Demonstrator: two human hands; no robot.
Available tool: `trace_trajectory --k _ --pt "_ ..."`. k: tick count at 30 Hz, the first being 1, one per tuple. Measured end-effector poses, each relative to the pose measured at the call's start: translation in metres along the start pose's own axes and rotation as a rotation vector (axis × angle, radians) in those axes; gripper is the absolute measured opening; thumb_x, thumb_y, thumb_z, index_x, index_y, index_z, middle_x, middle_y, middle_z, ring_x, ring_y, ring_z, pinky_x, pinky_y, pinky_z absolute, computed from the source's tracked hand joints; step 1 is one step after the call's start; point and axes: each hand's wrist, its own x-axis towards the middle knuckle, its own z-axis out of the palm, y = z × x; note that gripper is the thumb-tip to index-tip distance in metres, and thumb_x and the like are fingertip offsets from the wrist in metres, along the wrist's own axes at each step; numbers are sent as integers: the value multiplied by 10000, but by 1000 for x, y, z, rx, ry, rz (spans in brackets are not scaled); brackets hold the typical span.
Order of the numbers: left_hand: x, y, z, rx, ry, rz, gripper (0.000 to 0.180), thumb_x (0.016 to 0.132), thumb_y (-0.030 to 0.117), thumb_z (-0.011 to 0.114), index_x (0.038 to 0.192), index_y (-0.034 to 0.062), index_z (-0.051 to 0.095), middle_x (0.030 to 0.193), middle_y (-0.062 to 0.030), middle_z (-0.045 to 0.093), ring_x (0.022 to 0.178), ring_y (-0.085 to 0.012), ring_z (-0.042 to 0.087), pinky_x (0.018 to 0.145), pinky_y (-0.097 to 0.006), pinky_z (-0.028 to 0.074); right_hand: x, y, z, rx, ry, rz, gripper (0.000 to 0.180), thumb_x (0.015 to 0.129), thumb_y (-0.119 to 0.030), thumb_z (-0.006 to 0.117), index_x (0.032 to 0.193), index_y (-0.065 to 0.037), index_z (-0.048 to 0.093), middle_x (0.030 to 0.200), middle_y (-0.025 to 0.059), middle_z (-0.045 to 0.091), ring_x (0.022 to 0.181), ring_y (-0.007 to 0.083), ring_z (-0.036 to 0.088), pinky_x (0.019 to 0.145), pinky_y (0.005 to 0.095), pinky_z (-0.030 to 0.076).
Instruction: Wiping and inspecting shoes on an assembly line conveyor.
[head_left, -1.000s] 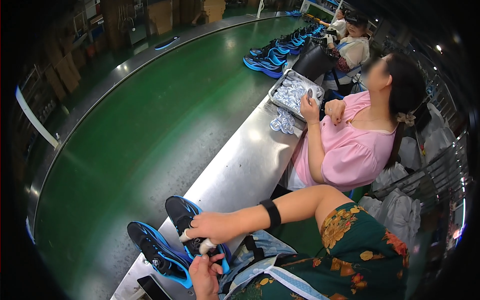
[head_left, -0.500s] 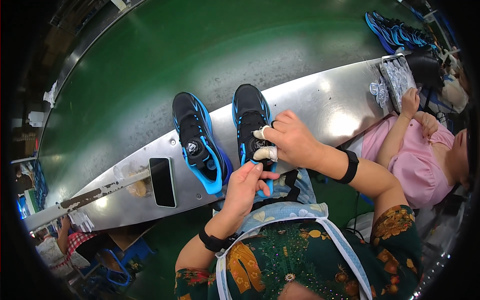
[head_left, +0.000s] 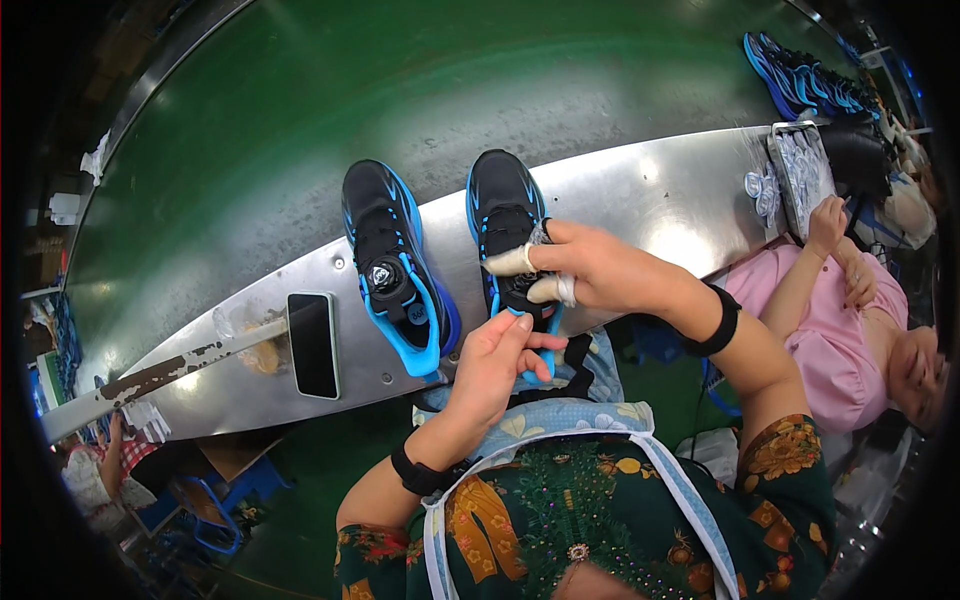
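Two black sneakers with bright blue trim stand side by side, toes pointing away: a left sneaker [head_left: 384, 232] and a right sneaker [head_left: 502, 190]. Each has a round dial on its tongue; the left sneaker's dial [head_left: 382, 276] shows plainly. My left hand [head_left: 490, 368] pinches the right sneaker's blue edge at its opening. Above that sneaker's tongue is my right hand [head_left: 610, 272], thumb and forefinger stretched apart around the dial area. Pale finger covers [head_left: 510, 262] sit on both of those digits. My right hand partly hides that dial.
A dark-screened phone [head_left: 315, 345] lies on the metal ledge [head_left: 660, 200] left of the sneakers. Beyond runs a green surface [head_left: 300, 90]. At far right are more sneakers [head_left: 775, 75], a tray of clear-wrapped pieces [head_left: 800, 170] and a person in pink [head_left: 810, 310]. A worn metal bar [head_left: 170, 378] crosses the left.
My right forefinger has stretched out leftward across the tongue, and thumb and forefinger have spread apart. My left hand keeps its pinch on the sneaker's edge. The whole view has shifted slightly.
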Motion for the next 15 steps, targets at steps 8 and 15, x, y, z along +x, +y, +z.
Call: trace_trajectory --k 8,15 --pt "1 4 1 11 21 -8 278 1007 211 416 1103 -19 541 977 -190 668 596 -121 591 601 -220 480 -9 2 11 -198 191 -49 408 720 -216 754 1103 -109 663 719 83 502 711 260 488 654 356 389" --pt "2 0 0 52 16 23 311 1008 208 417 1160 -42 522 990 -210 658 675 -154 617 624 -246 511 -14 -6 27 -432 346 -42 410 711 -276 762 1066 -97 664 722 86 513 710 261 482 684 345 380"
